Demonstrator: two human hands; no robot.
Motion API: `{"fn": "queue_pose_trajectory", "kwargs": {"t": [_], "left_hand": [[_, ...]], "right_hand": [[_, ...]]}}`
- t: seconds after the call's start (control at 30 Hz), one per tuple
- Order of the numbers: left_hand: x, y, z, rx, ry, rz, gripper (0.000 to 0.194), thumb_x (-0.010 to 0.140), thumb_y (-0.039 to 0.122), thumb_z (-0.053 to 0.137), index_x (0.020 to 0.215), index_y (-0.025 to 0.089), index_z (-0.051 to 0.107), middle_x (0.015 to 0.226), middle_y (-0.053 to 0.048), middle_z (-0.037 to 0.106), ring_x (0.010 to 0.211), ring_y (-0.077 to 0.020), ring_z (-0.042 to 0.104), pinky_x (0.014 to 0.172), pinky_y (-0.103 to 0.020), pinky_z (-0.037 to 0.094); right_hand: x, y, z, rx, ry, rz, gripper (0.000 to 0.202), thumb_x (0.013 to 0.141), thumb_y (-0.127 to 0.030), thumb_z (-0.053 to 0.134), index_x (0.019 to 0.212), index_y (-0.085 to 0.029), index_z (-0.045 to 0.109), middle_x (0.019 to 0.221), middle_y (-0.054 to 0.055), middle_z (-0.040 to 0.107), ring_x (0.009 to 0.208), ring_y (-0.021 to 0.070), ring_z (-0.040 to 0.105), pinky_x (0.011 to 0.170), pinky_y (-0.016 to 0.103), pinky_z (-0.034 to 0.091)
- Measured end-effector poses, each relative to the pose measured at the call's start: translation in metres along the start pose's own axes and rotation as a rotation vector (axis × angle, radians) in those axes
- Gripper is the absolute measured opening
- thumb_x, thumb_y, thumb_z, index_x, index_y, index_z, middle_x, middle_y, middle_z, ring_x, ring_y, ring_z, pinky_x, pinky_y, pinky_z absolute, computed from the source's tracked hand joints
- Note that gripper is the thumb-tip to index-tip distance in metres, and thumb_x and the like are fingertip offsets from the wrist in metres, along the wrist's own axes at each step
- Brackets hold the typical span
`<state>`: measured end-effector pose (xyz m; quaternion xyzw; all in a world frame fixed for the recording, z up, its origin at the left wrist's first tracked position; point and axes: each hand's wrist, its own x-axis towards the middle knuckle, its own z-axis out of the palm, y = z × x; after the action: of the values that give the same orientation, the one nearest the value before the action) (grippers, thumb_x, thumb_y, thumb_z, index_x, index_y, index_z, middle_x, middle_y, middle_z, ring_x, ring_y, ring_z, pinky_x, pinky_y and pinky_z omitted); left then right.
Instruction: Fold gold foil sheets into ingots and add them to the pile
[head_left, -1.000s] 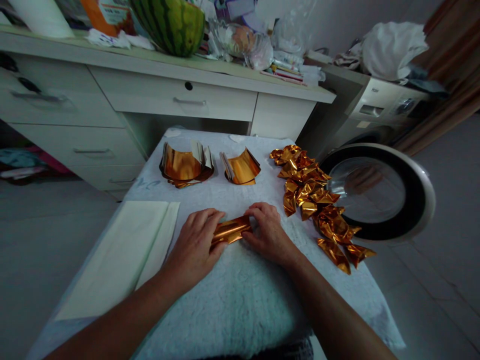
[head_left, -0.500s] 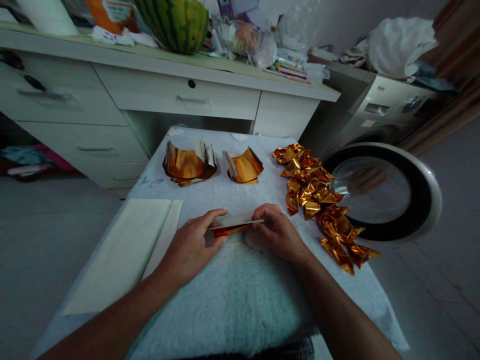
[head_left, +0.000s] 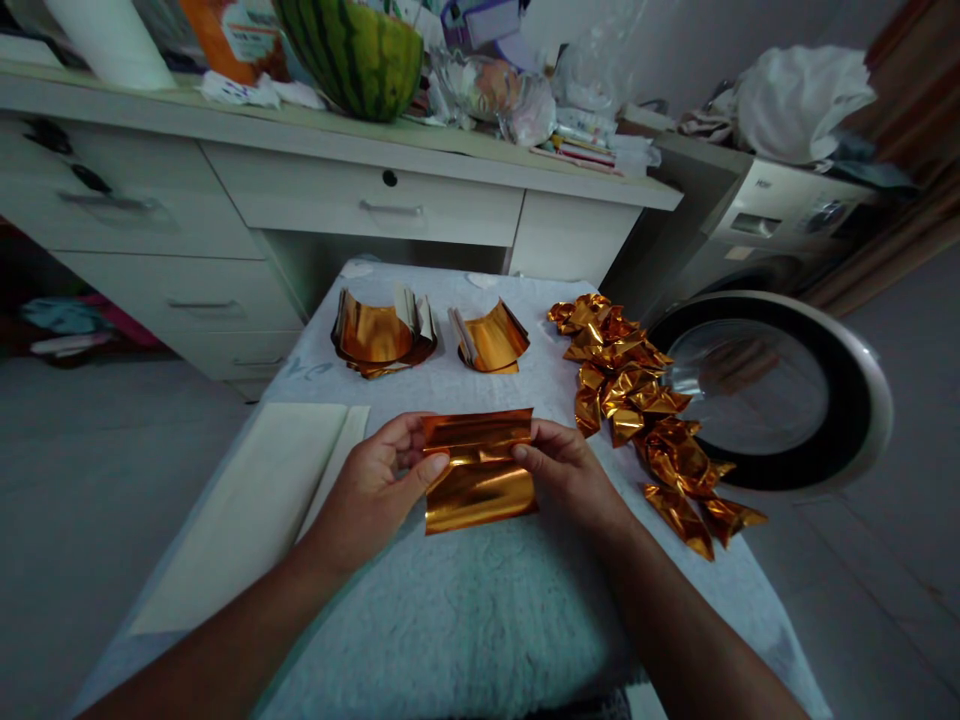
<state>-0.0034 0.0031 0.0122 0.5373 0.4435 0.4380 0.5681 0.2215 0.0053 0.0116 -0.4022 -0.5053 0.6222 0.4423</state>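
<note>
A sheet of shiny gold foil paper (head_left: 481, 485) is stretched between my hands above the cloth-covered table, its gold side facing me and a crease running across it. My left hand (head_left: 386, 480) pinches its left edge, thumb on the front. At the right edge my right hand (head_left: 570, 470) grips it the same way, with the fingers partly hidden behind. Beyond the hands lie two stacks of curved gold sheets, a larger stack (head_left: 375, 335) and a smaller stack (head_left: 493, 340). Folded gold foil pieces (head_left: 630, 385) form a heap to the right.
Pale folded paper (head_left: 247, 500) lies on the table's left side. Behind stands a white desk (head_left: 450, 210) with drawers, bearing a cut watermelon (head_left: 356, 60) and plastic bags. The open round door (head_left: 862, 400) of a washing machine (head_left: 757, 200) comes close to the table's right edge.
The foil sheet, folded and seen nearly edge-on before, is now opened out with its gold face towards me. Both hands still hold its sides. The view has shifted slightly.
</note>
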Motion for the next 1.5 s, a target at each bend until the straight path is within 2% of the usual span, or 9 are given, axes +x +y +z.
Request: {"fn": "queue_pose_trajectory", "kwargs": {"t": [0.43, 0.53, 0.67, 0.7, 0.8, 0.9, 1.07, 1.33, 1.5], "left_hand": [[0.007, -0.008, -0.003, -0.006, 0.08, -0.062, 0.028, 0.091, 0.032, 0.057, 0.117, 0.022, 0.055, 0.091, 0.0, 0.065, 0.081, -0.015, 0.064, 0.079, -0.031, 0.052], [0.006, -0.01, -0.003, 0.21, 0.187, 0.05, 0.035, 0.091, 0.032, 0.056, 0.125, 0.023, 0.05, 0.097, -0.001, 0.062, 0.088, -0.0173, 0.062, 0.081, -0.034, 0.05], [-0.005, -0.004, 0.001, 0.625, 0.396, 0.401, 0.032, 0.088, 0.026, 0.061, 0.119, 0.022, 0.052, 0.114, -0.006, 0.056, 0.103, -0.0209, 0.056, 0.087, -0.036, 0.048], [-0.009, -0.002, 0.003, 0.665, 0.364, 0.484, 0.024, 0.089, 0.023, 0.06, 0.113, 0.022, 0.055, 0.109, -0.005, 0.057, 0.1, -0.0195, 0.057, 0.085, -0.034, 0.049], [-0.018, 0.003, 0.011, 0.697, 0.073, 0.566, 0.016, 0.093, 0.016, 0.053, 0.105, 0.024, 0.059, 0.103, -0.002, 0.06, 0.095, -0.0161, 0.059, 0.083, -0.03, 0.05], [-0.022, 0.006, 0.018, 0.657, -0.072, 0.46, 0.023, 0.094, 0.02, 0.052, 0.116, 0.025, 0.058, 0.113, -0.004, 0.062, 0.1, -0.0172, 0.062, 0.089, -0.032, 0.052], [-0.02, 0.006, 0.022, 0.464, -0.056, 0.212, 0.028, 0.093, 0.029, 0.055, 0.121, 0.024, 0.055, 0.112, -0.005, 0.065, 0.099, -0.019, 0.065, 0.086, -0.035, 0.055], [-0.011, 0.003, 0.022, -0.047, -0.052, -0.04, 0.024, 0.086, 0.034, 0.066, 0.105, 0.02, 0.061, 0.105, -0.006, 0.072, 0.096, -0.0198, 0.068, 0.091, -0.034, 0.053], [-0.004, 0.005, 0.018, -0.102, 0.092, -0.062, 0.026, 0.084, 0.032, 0.067, 0.107, 0.019, 0.064, 0.101, -0.005, 0.074, 0.095, -0.0204, 0.069, 0.096, -0.035, 0.05]], "right_hand": [[0.006, 0.009, 0.001, 0.145, 0.138, 0.026, 0.027, 0.073, -0.039, 0.081, 0.073, -0.019, 0.062, 0.069, -0.002, 0.062, 0.064, 0.012, 0.054, 0.063, 0.025, 0.041], [0.007, 0.01, 0.003, 0.121, 0.174, -0.024, 0.027, 0.075, -0.04, 0.079, 0.073, -0.02, 0.062, 0.069, -0.003, 0.059, 0.065, 0.0121, 0.053, 0.064, 0.025, 0.04], [0.009, 0.012, 0.004, 0.021, 0.256, -0.121, 0.025, 0.077, -0.039, 0.076, 0.074, -0.02, 0.061, 0.067, -0.003, 0.056, 0.063, 0.0114, 0.049, 0.063, 0.025, 0.038], [0.009, 0.012, 0.004, -0.012, 0.273, -0.144, 0.023, 0.078, -0.038, 0.074, 0.075, -0.02, 0.06, 0.068, -0.004, 0.055, 0.063, 0.0113, 0.048, 0.062, 0.025, 0.037], [0.007, 0.014, 0.005, -0.153, 0.301, -0.216, 0.016, 0.084, -0.034, 0.067, 0.078, -0.02, 0.061, 0.07, -0.003, 0.055, 0.065, 0.0122, 0.048, 0.064, 0.026, 0.038], [0.003, 0.013, 0.008, -0.371, 0.324, -0.345, 0.006, 0.086, -0.026, 0.063, 0.083, -0.021, 0.062, 0.075, -0.001, 0.058, 0.072, 0.0147, 0.052, 0.069, 0.029, 0.041], [-0.001, 0.005, 0.018, -0.674, 0.243, -0.594, 0.008, 0.086, -0.014, 0.061, 0.088, -0.021, 0.064, 0.075, -0.001, 0.059, 0.077, 0.0161, 0.054, 0.075, 0.032, 0.041], [-0.002, 0.013, 0.025, -0.824, 0.064, -0.641, 0.033, 0.087, -0.021, 0.062, 0.119, -0.024, 0.063, 0.09, 0.004, 0.054, 0.088, 0.0191, 0.052, 0.077, 0.036, 0.044], [-0.004, 0.012, 0.026, -0.866, -0.005, -0.656, 0.034, 0.086, -0.022, 0.06, 0.12, -0.023, 0.062, 0.093, 0.004, 0.052, 0.09, 0.0196, 0.051, 0.079, 0.038, 0.043]]}}
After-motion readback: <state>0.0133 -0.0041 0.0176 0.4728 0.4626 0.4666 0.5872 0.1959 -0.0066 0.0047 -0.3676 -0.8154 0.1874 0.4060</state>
